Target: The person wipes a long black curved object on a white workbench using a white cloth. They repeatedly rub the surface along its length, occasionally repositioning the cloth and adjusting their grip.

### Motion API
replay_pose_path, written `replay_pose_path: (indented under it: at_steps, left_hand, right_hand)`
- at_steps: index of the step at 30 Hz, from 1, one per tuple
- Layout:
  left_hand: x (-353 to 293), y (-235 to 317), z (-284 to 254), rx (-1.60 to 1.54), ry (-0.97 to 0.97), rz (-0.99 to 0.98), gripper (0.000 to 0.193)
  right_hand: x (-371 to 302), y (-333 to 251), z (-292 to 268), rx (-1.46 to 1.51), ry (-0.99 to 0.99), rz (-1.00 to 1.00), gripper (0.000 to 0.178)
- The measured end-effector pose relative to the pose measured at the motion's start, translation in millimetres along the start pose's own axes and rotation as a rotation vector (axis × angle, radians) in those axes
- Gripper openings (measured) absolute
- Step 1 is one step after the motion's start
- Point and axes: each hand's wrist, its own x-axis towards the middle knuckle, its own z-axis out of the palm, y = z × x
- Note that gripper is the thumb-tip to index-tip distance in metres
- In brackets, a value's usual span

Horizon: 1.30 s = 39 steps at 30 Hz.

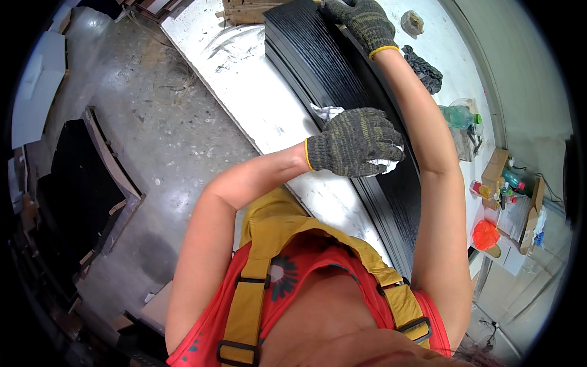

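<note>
A stack of long black boards with a wood-grain face lies across the white worktable. My left hand, in a dark knitted glove with a yellow cuff, presses a crumpled white cloth against the top board; its fingers are bent around the cloth, and another bit of white shows by the thumb side. My right hand, gloved alike, reaches to the far end of the stack and grips the top board at its right edge. The fingertips there are partly cut off by the picture's upper rim.
On the white table, right of the boards, are a tape roll, a crumpled black rag and a green plastic bottle. A cardboard box with small bottles stands farther right. Black panels rest on the floor at left.
</note>
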Motion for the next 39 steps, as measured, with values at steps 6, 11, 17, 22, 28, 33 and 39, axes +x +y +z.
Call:
replay_pose_path:
  at_steps: [6, 11, 17, 22, 28, 33, 39]
  left_hand:
    - [11.0, 11.9, -3.8, 0.024, -0.070, -0.006, 0.038]
    - [8.7, 9.0, -8.5, 0.007, -0.070, 0.000, 0.037]
    - [6.7, 7.2, -9.4, 0.017, -0.083, -0.019, 0.036]
    - [10.9, 11.9, -3.7, 0.002, 0.017, -0.002, 0.035]
    - [13.8, 7.5, -3.7, -0.047, 0.013, 0.073, 0.034]
    - [10.1, 5.5, -15.3, -0.012, -0.058, 0.010, 0.037]
    - [14.9, 6.2, -7.0, -0.053, -0.070, 0.088, 0.034]
  right_hand:
    - [33.3, 24.3, 28.2, -0.154, 0.381, -0.234, 0.064]
    - [25.0, 1.7, 10.4, -0.014, 0.195, -0.054, 0.068]
    - [-13.3, 2.5, -27.3, -0.078, -0.131, 0.193, 0.058]
    - [44.2, -8.2, 9.4, -0.039, 0.017, 0.116, 0.057]
    - [37.0, 42.6, -3.1, -0.423, -0.282, -0.216, 0.052]
    - [-17.5, 7.0, -32.8, -0.001, -0.224, 0.094, 0.056]
    - [22.6, 11.9, -1.0, 0.041, 0.066, 0.112, 0.060]
